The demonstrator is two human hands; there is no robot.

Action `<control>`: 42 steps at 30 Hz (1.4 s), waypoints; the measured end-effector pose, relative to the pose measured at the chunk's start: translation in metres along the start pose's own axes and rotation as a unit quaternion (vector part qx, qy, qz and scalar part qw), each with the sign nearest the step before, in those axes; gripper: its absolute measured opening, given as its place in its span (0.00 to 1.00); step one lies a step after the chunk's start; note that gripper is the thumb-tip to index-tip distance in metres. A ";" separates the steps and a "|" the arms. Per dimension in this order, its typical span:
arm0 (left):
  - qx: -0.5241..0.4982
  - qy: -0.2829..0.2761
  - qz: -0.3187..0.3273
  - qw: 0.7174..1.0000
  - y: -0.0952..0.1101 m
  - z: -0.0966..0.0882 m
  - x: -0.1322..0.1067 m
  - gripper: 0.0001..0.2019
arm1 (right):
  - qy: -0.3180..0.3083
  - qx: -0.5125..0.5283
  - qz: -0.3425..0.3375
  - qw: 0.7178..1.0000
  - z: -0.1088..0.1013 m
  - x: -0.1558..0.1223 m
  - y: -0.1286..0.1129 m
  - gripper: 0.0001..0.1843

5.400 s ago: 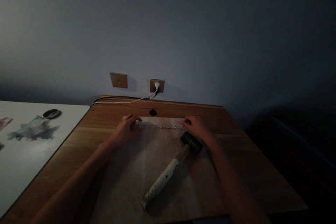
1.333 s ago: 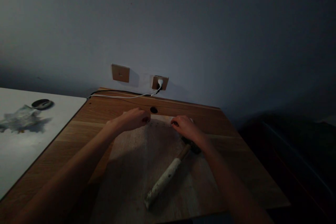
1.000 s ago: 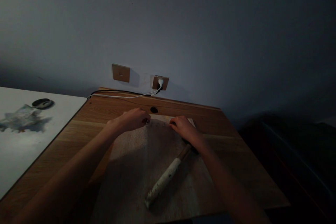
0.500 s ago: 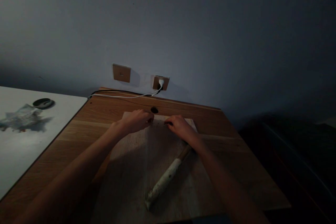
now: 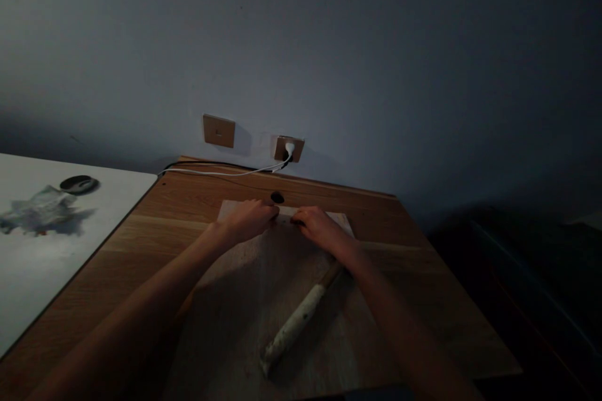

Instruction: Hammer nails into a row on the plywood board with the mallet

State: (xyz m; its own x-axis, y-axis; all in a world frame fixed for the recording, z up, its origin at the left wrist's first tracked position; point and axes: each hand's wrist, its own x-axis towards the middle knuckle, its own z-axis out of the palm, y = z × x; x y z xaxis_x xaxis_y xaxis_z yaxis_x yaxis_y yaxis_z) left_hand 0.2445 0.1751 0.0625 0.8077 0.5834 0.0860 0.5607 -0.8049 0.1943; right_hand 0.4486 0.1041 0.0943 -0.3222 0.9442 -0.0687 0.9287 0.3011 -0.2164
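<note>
My left hand [image 5: 253,219] rests at the far end of a pale wooden board [image 5: 254,301], fingers curled and pinched together. Opposite it, my right hand [image 5: 317,225] is also closed, its fingertips a short gap away from the left ones. Whatever the fingertips hold is too small and dark to make out. A few dark specks show on the board between them. Below my right forearm lies a tool with a wooden shaft and a pale, worn wrapped handle [image 5: 296,326], slanting across the board. My right wrist and forearm hide its far end.
The board lies on a brown wooden table [image 5: 155,238] against a wall. A round hole [image 5: 277,198] is near its back edge. Cables run to a wall socket [image 5: 296,149]. On the white table [image 5: 37,282] at left are a dark oval object [image 5: 79,184] and a crumpled plastic bag [image 5: 44,210].
My hands have come slightly closer together, the left one shifting a little right and the right one a little left. The tool stays in place.
</note>
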 end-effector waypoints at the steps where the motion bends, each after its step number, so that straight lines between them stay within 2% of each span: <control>1: 0.011 -0.001 -0.007 1.000 0.001 0.000 0.000 0.08 | -0.002 -0.001 -0.005 1.000 -0.002 0.000 0.000 0.16; 8: 0.027 0.011 -0.020 0.999 0.006 0.002 0.001 0.10 | 0.009 0.029 0.001 1.000 -0.005 0.009 -0.006 0.16; 12: -0.023 0.014 0.006 1.000 0.001 0.003 0.001 0.10 | -0.001 0.046 0.008 0.999 0.002 0.017 -0.010 0.18; 18: -0.091 0.013 0.044 0.995 -0.004 0.004 0.001 0.13 | 0.010 0.051 0.026 0.998 0.011 0.020 -0.012 0.15; 23: -0.039 0.001 0.015 0.999 0.002 0.001 0.001 0.12 | 0.006 0.045 0.005 0.999 0.010 0.020 -0.013 0.17; 28: -0.008 0.010 -0.008 1.000 0.002 0.006 0.002 0.11 | -0.008 0.041 -0.034 0.999 0.005 0.018 -0.010 0.22; 32: -0.039 0.019 0.005 0.999 -0.003 0.009 0.002 0.10 | 0.002 0.044 -0.024 0.999 0.008 0.019 -0.009 0.20; 38: -0.079 0.004 0.037 0.996 -0.008 0.002 0.000 0.13 | 0.017 0.056 0.005 0.998 0.014 0.022 -0.009 0.14; 42: -0.076 0.002 0.041 0.996 -0.008 0.001 0.001 0.13 | 0.014 0.059 -0.016 0.998 0.012 0.022 -0.009 0.16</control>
State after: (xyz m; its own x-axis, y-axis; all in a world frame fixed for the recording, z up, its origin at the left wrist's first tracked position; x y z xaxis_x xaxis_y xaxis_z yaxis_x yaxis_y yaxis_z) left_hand 0.2405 0.1819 0.0596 0.8490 0.5166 0.1109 0.4580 -0.8242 0.3329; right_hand 0.4311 0.1207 0.0832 -0.3438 0.9385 -0.0335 0.8896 0.3141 -0.3315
